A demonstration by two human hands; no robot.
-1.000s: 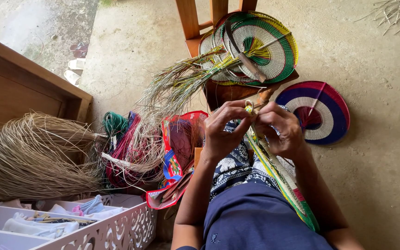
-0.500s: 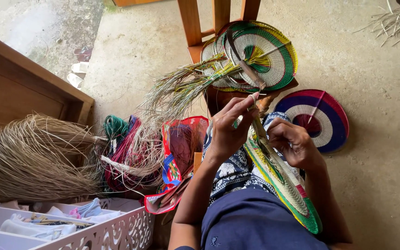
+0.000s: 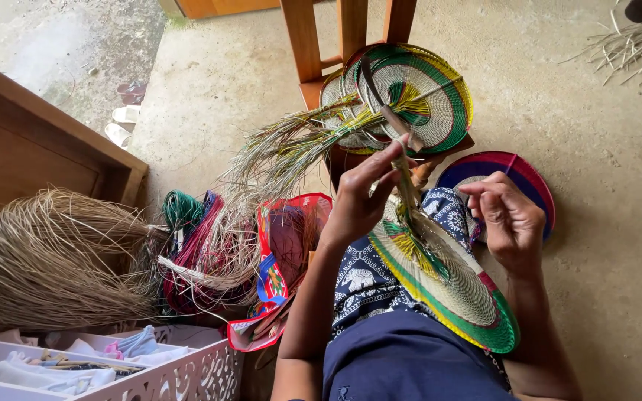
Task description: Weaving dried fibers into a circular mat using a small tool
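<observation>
A round woven fan (image 3: 451,286) with green, yellow and red bands lies tilted across my lap. My left hand (image 3: 362,197) pinches the bundle of straw strands (image 3: 406,186) that rises from the fan's centre. My right hand (image 3: 510,219) hovers just right of the fan with its fingers curled and apart, holding nothing that I can see. Long loose straw ends (image 3: 284,152) fan out to the left from the work.
A finished green and yellow fan (image 3: 417,93) rests on a wooden stool (image 3: 336,37). A purple and red fan (image 3: 518,174) lies on the concrete floor. Dry grass bundle (image 3: 46,256), coloured fibre (image 3: 187,238), a red bag (image 3: 284,267) and a white basket (image 3: 180,379) sit at left.
The fan has swung from edge-on to face-up across my lap. My right hand has come off the strands and moved right. My left hand has risen, still pinching the strands.
</observation>
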